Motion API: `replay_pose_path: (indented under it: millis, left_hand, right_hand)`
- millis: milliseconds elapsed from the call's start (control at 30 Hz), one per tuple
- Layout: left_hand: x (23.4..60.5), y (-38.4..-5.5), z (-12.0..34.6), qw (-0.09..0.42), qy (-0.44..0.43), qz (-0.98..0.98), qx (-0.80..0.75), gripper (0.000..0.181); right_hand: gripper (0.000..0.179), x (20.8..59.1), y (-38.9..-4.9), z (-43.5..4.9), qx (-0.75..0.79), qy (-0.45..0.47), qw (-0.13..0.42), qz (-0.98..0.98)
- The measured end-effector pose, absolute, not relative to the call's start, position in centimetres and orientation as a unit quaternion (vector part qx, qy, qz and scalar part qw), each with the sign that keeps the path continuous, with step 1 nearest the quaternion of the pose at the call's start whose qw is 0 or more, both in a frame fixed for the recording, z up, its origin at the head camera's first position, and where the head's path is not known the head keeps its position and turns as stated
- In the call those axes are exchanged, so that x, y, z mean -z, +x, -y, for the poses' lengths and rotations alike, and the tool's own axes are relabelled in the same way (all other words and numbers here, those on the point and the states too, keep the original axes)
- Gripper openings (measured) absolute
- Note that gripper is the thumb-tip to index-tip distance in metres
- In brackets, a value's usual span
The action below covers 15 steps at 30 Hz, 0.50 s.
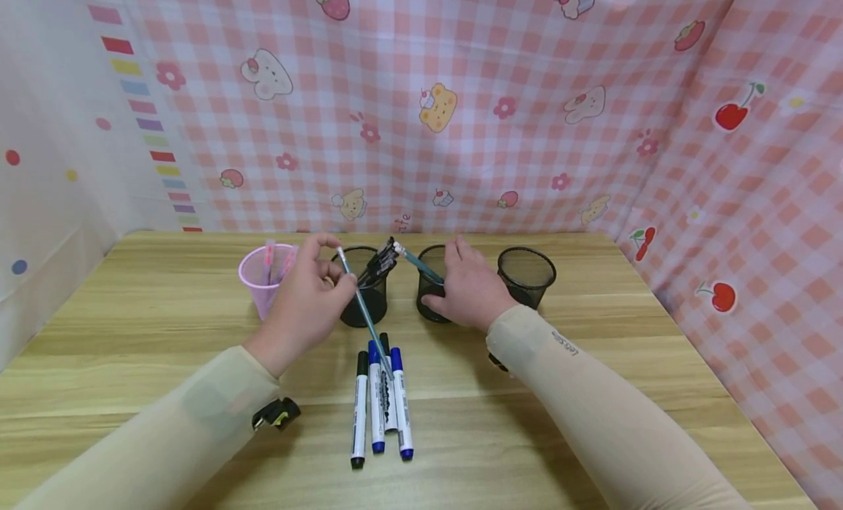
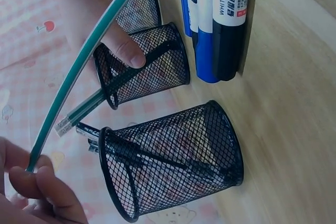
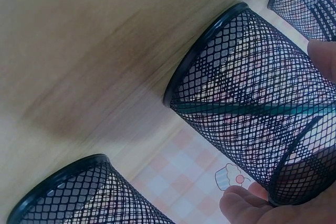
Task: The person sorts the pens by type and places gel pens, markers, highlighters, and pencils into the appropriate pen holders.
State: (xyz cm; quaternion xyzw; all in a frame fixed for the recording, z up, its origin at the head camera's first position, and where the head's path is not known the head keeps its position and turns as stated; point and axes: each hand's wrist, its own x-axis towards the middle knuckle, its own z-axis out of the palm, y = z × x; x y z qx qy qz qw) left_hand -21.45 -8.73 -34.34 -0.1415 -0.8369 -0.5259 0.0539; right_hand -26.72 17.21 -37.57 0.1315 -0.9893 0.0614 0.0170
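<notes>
My left hand (image 1: 299,309) pinches a teal pencil (image 1: 366,316) near its white eraser end, which points up. The pencil's lower end slants down over several whiteboard markers (image 1: 361,404) on the table. My right hand (image 1: 476,285) grips a black mesh pen cup (image 1: 431,311), thumb on one side and fingers on the other. Teal pencils (image 1: 418,263) lean out of that cup, eraser ends up. In the right wrist view, a teal pencil shows through the mesh of the held cup (image 3: 236,72).
Left of the held cup, another black mesh cup (image 1: 356,316) holds several black pens (image 1: 382,261). A pink cup (image 1: 260,298) with pink pens stands at the far left, partly behind my left hand. A black mesh cup (image 1: 527,268) stands at the right. A checked curtain (image 1: 395,159) hangs behind the table.
</notes>
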Motion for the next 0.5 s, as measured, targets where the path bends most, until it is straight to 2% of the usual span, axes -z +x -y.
replay_pose_path:
  millis: [333, 500]
  left_hand:
    - [34.40, -21.86, 8.09, 0.160, -0.141, 0.778, 0.591, 0.043]
    - [34.45, -22.01, 7.87, 0.186, -0.134, 0.769, 0.597, 0.043]
  right_hand:
    - [0.108, 37.46, -26.63, -17.19, -0.062, 0.131, 0.014, 0.989]
    - [0.108, 37.43, -26.61, -17.21, -0.062, 0.133, 0.015, 0.989]
